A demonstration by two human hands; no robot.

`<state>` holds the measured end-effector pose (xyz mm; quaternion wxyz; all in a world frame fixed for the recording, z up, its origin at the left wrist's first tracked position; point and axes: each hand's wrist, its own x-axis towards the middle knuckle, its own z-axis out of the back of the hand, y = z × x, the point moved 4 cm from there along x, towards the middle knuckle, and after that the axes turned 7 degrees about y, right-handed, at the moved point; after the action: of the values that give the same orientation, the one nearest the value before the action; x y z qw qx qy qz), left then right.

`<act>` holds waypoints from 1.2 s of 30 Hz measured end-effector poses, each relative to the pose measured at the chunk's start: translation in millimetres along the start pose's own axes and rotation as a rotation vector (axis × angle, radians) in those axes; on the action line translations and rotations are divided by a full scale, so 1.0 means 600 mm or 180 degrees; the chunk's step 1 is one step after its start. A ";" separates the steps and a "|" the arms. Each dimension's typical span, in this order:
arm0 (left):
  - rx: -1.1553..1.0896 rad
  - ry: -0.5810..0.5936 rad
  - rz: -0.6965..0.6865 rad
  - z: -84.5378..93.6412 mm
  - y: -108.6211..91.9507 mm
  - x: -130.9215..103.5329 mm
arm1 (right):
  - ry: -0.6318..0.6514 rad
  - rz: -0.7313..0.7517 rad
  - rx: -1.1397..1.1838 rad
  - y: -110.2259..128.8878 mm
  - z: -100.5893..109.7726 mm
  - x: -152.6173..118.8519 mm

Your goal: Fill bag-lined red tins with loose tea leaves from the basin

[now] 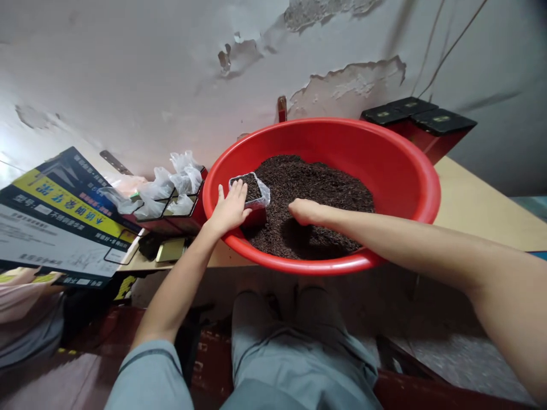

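Observation:
A wide red plastic basin (397, 188) holds a heap of dark brown loose leaves (316, 179) that look like dried tea. Inside its left part stands a red tin (256, 217) lined with a clear plastic bag (265, 195), filled with the same dark leaves. My left hand (231, 210) lies with stretched, spread fingers over the tin's near left corner, fingertips at the leaves. To the right of the tin, my right hand (305, 210) is closed in a fist low over the heap. What it holds, if anything, is hidden.
Several bag-lined tins (171, 199) stand left of the basin, with a gold-coloured lid (170, 250) before them. A printed cardboard sheet (64, 216) juts in at the left. Black-lidded red tins (444, 122) stand behind the basin at right. Peeling wall rises behind the table (482, 210).

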<state>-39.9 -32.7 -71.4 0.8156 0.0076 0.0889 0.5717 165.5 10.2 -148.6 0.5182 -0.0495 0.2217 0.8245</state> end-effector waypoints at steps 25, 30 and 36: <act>-0.1033 -0.0217 0.0082 -0.007 0.006 0.012 | -0.1188 0.0025 0.0569 0.183 0.150 -0.013; -0.0945 -0.0360 0.0037 -0.016 0.007 0.009 | -0.1682 -0.0456 0.0833 0.218 0.119 -0.085; -0.1229 -0.0460 0.0151 -0.018 0.005 -0.002 | -0.1876 -0.0277 0.0621 0.222 0.045 -0.182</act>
<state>-44.8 -33.5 -81.8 0.7925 -0.1058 -0.0814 0.5951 103.0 -117.8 -48.4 0.5973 0.2322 0.1377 0.7552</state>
